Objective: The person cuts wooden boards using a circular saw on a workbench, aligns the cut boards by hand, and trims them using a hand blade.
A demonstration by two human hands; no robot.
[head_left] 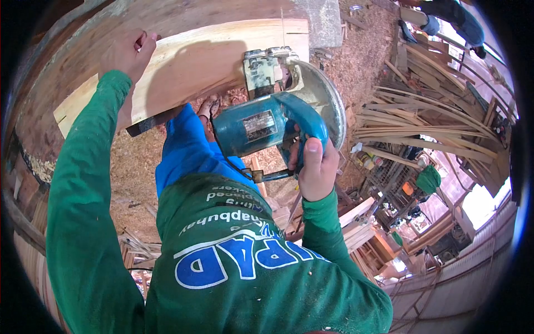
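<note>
My right hand (318, 167) is wrapped round the rear handle of a teal circular saw (247, 128), thumb on top. The saw's metal base rests at the right end of a pale wooden board (189, 61), and its round guard (325, 94) faces right. I cannot see the blade's edge against the wood. A thin line crosses the board just beyond the saw. My left hand (130, 53) rests on the board's left part with its fingers curled; whatever is in them, if anything, is hidden.
The board lies on a brown worktop (72, 106), with a grey slab (322, 25) at its right end. Wood shavings (139, 172) cover the ground around my foot. A large pile of wood strips (428, 122) lies right. Another person (461, 22) is at the top right.
</note>
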